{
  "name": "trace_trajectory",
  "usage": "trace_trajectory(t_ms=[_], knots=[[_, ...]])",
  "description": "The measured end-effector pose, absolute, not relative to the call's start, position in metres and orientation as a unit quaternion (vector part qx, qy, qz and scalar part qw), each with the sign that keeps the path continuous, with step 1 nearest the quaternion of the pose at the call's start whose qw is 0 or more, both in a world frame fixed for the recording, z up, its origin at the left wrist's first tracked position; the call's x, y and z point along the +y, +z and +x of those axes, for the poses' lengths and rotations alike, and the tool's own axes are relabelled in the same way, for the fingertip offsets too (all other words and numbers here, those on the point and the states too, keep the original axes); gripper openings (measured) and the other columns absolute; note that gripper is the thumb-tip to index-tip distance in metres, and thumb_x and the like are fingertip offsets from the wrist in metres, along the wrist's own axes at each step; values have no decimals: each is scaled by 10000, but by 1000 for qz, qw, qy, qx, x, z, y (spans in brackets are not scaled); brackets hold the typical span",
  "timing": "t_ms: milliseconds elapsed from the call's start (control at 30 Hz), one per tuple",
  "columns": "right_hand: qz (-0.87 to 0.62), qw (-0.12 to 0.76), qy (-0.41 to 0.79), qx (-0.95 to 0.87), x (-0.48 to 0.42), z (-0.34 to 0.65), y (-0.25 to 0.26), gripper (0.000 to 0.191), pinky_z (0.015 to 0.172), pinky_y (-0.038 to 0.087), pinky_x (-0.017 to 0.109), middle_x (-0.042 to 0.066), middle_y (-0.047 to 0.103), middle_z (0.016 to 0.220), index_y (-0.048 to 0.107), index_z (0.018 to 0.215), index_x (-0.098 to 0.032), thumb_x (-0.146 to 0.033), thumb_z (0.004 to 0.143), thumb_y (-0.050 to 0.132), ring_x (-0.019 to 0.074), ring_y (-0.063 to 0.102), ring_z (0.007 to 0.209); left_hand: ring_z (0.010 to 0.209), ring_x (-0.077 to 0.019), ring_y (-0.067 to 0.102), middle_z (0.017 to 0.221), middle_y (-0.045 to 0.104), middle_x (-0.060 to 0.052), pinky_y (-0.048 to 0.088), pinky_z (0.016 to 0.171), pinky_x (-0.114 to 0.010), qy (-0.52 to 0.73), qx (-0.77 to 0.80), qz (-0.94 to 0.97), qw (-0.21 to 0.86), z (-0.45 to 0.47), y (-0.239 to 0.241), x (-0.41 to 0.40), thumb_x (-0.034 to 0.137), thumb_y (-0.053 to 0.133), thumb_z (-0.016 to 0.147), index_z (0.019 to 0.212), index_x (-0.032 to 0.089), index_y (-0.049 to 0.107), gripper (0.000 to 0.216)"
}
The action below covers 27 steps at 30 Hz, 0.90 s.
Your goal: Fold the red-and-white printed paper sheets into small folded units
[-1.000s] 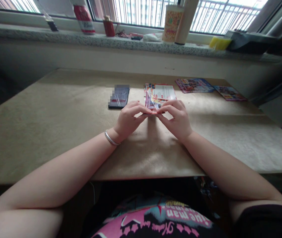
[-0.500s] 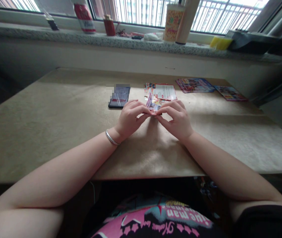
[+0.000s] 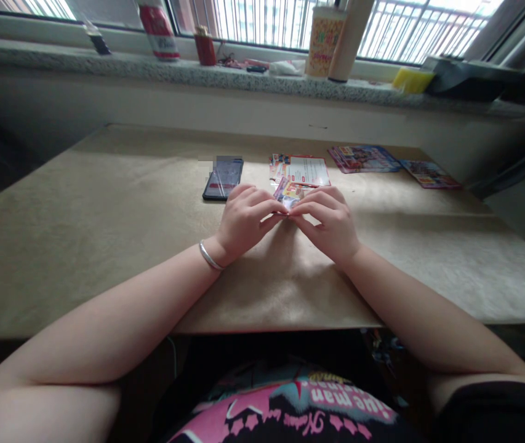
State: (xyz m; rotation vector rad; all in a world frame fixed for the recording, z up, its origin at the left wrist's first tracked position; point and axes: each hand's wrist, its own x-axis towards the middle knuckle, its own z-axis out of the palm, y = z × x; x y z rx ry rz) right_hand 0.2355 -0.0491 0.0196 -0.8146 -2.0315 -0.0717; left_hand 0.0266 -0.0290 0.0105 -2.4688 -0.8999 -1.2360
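Note:
Between my hands is a small, shiny, colourful card packet [image 3: 287, 193], tilted above the table. My left hand [image 3: 249, 214] pinches its near edge with thumb and fingers. From the other side, my right hand [image 3: 329, 218] pinches the same edge, and the fingertips of both hands nearly meet. Much of the packet is hidden behind the fingers. Just beyond it lie several printed cards [image 3: 307, 170], one showing a white face with a red border. A dark smartphone [image 3: 224, 178] rests flat by my left hand, partly pixelated.
Farther right on the beige table [image 3: 105, 215] lie a fanned stack of colourful packets [image 3: 364, 159] and another packet group [image 3: 429, 174]. The stone windowsill [image 3: 253, 78] holds a red-and-white can [image 3: 159, 32], a red lighter [image 3: 204, 48], a patterned cup [image 3: 324, 42] and a yellow item [image 3: 412, 80].
My left fingertips have slid slightly right along the packet's near edge, closer to my right fingertips. The packet's visible part has shifted and shows less. Other things lie as before.

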Motion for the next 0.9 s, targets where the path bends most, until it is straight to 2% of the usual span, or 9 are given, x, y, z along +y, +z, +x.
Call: trace_trajectory(t_ms=[233, 433, 600, 767, 900], knots=[[-333, 471, -42, -816, -48, 236, 19, 22, 933, 485, 450, 1, 742, 879, 697, 866, -303, -295, 872, 677, 227, 625, 949, 741, -128, 614, 803, 703, 31, 430, 977, -360, -428, -308, -841, 118, 27, 9, -29, 370, 585, 939, 809, 260, 691, 201], [-330, 466, -45, -820, -46, 235, 17, 62, 894, 495, 425, -2, 731, 831, 695, 818, -299, -274, 870, 673, 218, 626, 917, 729, -139, 591, 790, 697, 22, 448, 860, -333, -426, -304, -841, 138, 27, 8, -27, 352, 598, 928, 812, 251, 689, 179], [-352, 439, -53, -825, -49, 232, 16, 90, 866, 484, 404, 13, 718, 847, 687, 819, -281, -295, 895, 641, 214, 630, 925, 723, -139, 584, 772, 692, 23, 434, 865, -340, -411, -302, -849, 141, 28, 11, -30, 381, 585, 938, 785, 253, 690, 226], [-358, 440, -70, -820, -52, 231, 18, 92, 878, 462, 400, 8, 726, 846, 676, 812, -270, -302, 894, 649, 210, 627, 917, 719, -127, 590, 763, 686, 32, 424, 925, -336, -429, -281, -845, 150, 29, 12, -31, 331, 572, 943, 786, 243, 678, 209], [-364, 438, -77, -818, -51, 231, 18, 105, 870, 455, 390, 1, 725, 830, 683, 814, -272, -321, 899, 644, 207, 618, 910, 712, -132, 573, 779, 692, 23, 433, 841, -313, -419, -292, -845, 157, 28, 10, -30, 335, 585, 935, 780, 234, 682, 208]])
